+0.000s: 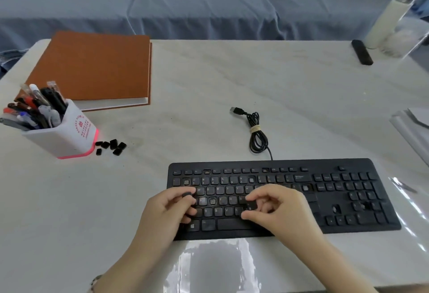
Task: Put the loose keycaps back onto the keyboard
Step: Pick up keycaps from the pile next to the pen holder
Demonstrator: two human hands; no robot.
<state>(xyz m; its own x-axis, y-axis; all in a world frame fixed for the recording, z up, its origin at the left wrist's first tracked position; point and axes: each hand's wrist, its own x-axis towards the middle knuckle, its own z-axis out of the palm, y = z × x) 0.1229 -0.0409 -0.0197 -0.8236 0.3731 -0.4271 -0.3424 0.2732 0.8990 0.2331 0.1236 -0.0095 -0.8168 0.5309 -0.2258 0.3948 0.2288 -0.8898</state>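
Left hand (171, 208) is pinching one keycap (186, 194) between thumb and finger over the left end of the keyboard (336, 172). Right hand (278, 210) is curling thumb and forefinger round a second keycap (251, 205) at the middle rows, can't tell if it's seated. The other loose keycaps (111, 147) are sitting in a pile on the table (209, 79), just beside the pen cup (67, 137).

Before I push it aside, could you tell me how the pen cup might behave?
The pen cup may tip: many pens lean out one side. Flat-bottomed, it would likely slide on the glossy table, not roll.
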